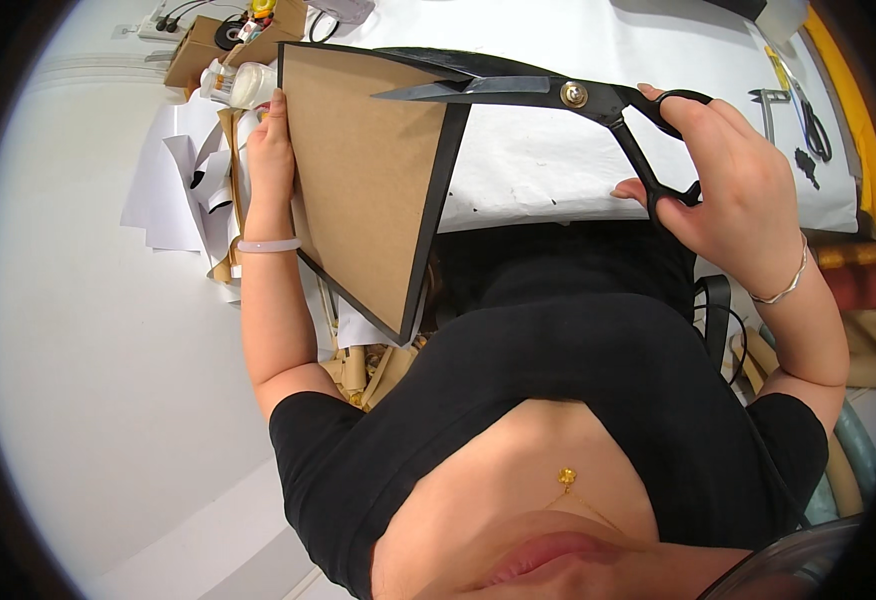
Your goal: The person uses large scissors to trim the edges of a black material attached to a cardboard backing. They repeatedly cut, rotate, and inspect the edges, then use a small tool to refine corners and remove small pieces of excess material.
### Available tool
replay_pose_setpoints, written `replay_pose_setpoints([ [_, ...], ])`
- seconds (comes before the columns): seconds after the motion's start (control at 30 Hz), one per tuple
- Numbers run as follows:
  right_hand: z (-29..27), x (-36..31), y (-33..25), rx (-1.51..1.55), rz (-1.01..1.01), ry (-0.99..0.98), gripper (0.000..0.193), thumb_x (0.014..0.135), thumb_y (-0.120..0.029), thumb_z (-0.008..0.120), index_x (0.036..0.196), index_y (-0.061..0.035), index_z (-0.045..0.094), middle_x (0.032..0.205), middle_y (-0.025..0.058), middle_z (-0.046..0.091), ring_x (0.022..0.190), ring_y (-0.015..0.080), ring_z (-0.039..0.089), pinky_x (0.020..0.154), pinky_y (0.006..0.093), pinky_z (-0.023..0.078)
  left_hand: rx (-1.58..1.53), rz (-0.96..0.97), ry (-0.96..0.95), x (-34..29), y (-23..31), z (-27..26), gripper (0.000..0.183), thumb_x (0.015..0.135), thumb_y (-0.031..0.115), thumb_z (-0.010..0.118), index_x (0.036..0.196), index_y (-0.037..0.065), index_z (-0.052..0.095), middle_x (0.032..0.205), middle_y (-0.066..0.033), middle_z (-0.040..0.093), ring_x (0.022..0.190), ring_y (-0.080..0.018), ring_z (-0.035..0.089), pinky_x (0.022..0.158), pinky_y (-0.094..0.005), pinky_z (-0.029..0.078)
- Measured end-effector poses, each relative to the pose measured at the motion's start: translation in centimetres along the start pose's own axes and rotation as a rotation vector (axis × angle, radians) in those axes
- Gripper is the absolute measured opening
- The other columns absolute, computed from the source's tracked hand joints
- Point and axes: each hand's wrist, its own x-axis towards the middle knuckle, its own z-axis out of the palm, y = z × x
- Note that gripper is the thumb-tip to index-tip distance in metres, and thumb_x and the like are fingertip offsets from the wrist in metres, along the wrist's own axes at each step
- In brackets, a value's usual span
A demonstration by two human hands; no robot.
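A tan board with black edging [363, 165] is tilted up at the near left of the table. My left hand [273, 160] grips its left edge, thumb along the border and the other fingers mostly hidden behind. In my right hand [736, 175] is a large pair of black-handled scissors [543, 92], my fingers and thumb through the loops. Their blades are apart and point left, across the board's upper right corner. The lower blade passes in front of the tan face; a black strip at the far edge lies close to the upper one. Whether the blades touch it I cannot tell.
White paper covers the table [558, 170]. Smaller scissors [814, 130] lie at the right, near a yellow roll [851, 110]. A cardboard box [198, 48], a white jar [254, 86] and loose white sheets [173, 190] are at the left.
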Motion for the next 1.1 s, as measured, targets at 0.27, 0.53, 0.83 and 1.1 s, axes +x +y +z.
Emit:
replay_pose_setpoints([
  [0.27,-0.1,0.2,-0.2,-0.005,-0.009,0.001,0.06,0.068,-0.028,0.091,0.114,-0.0021,0.063,0.095,0.0089,0.069,0.073,0.0236,0.063,0.056,0.0318,0.049,0.01,0.008,0.024,-0.7,0.7,0.2,0.058,0.1,0.055,0.057,0.084,0.001,0.071,0.075,0.0018,0.063,0.065,-0.0069,0.053,0.059,-0.0223,0.041],
  [0.53,0.1,0.3,-0.4,-0.005,-0.02,0.05,0.053,0.068,-0.025,0.091,0.106,-0.0015,0.062,0.089,0.0104,0.068,0.069,0.0252,0.064,0.056,0.0318,0.049,0.033,-0.044,-0.002,-1.7,2.1,0.5,0.055,0.101,0.052,0.056,0.082,0.002,0.071,0.072,0.003,0.062,0.062,-0.0058,0.051,0.056,-0.0214,0.039],
  [0.83,0.0,1.1,-0.4,0.044,0.008,0.088,0.044,0.069,-0.008,0.085,0.106,-0.0042,0.061,0.084,0.0093,0.07,0.07,0.0267,0.068,0.059,0.0336,0.053,0.019,-0.044,-0.001,-0.9,2.2,-0.8,0.057,0.099,0.054,0.058,0.083,0.001,0.07,0.077,0.0015,0.064,0.068,-0.007,0.053,0.062,-0.0228,0.042],
  [1.1,1.1,2.7,0.4,0.674,0.427,0.225,0.038,0.087,-0.01,0.079,0.109,-0.0001,0.05,0.099,0.0114,0.075,0.074,0.0087,0.066,0.062,0.0216,0.051,-0.261,0.067,0.083,0.0,5.6,-2.2,0.054,0.1,0.05,0.059,0.102,-0.002,0.073,0.091,-0.0014,0.071,0.078,-0.0073,0.062,0.068,-0.0221,0.049],
])
